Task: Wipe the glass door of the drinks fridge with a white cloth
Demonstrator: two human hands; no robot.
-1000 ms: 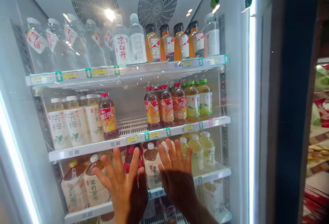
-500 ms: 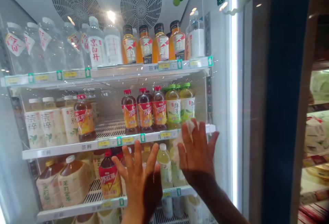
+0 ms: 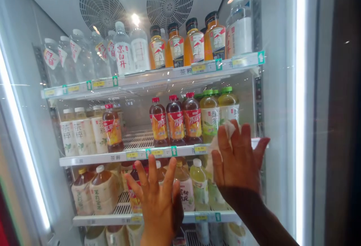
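My left hand (image 3: 158, 201) is raised in front of the glass door of a drinks fridge, its fingers spread and nothing in them. Behind it, a large red-labelled bottle (image 3: 134, 197) is partly covered. Higher and to the right, my right hand (image 3: 237, 159) lies flat with fingers apart over a thin white tissue (image 3: 213, 155), pinning it to the glass. The tissue shows between the fingers and along the hand's left side; the rest is hidden. Green-capped tea bottles (image 3: 210, 114) stand behind the glass just above this hand.
Inside, clear water bottles (image 3: 121, 50) and orange drink bottles (image 3: 194, 43) line the top shelf. Red-capped tea bottles (image 3: 176, 122) fill part of the middle shelf (image 3: 93, 159). Jasmine tea bottles (image 3: 103, 193) stand lower left. A bright light strip (image 3: 300, 88) runs down the right side.
The view has swung left, so the shelves sit farther right in the picture. My left hand now covers more of the large red-labelled bottle. My right hand stays with the tissue below the green-capped bottles.
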